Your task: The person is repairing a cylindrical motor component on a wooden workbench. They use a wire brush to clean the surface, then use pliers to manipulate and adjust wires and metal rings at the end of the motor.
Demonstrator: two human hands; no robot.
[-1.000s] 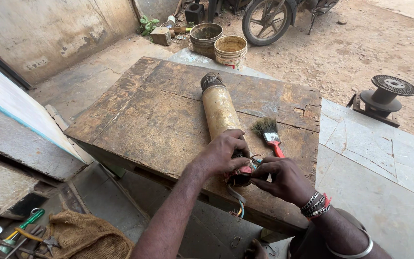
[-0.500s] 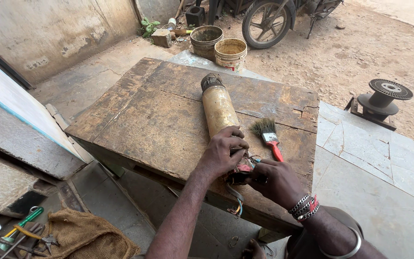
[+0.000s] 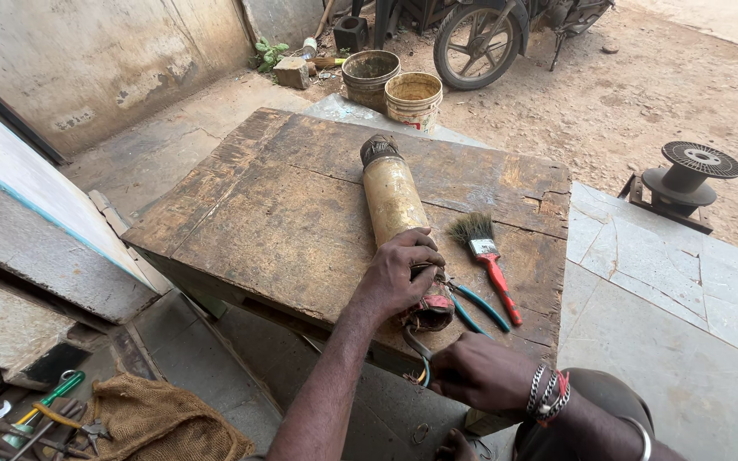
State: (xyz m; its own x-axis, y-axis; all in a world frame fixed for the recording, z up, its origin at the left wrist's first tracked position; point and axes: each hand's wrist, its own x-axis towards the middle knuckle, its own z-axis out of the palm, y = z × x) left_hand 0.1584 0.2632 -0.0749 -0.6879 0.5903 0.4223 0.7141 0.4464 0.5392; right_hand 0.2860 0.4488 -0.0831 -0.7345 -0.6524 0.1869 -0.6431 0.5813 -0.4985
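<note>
- The long brass-coloured cylinder [image 3: 393,198] is laid lengthwise on the wooden table [image 3: 258,213], running from 12 toward 6 o'clock.
- The left hand [image 3: 399,275] is clamped over its near end; a firm downward press is judged best against rolling.
- The right hand [image 3: 480,371], at 5 o'clock, is closed around the cables [image 3: 420,348]; a straight pull is advised.
- The pliers [image 3: 476,306] lie at 3 o'clock, within reach.
</note>
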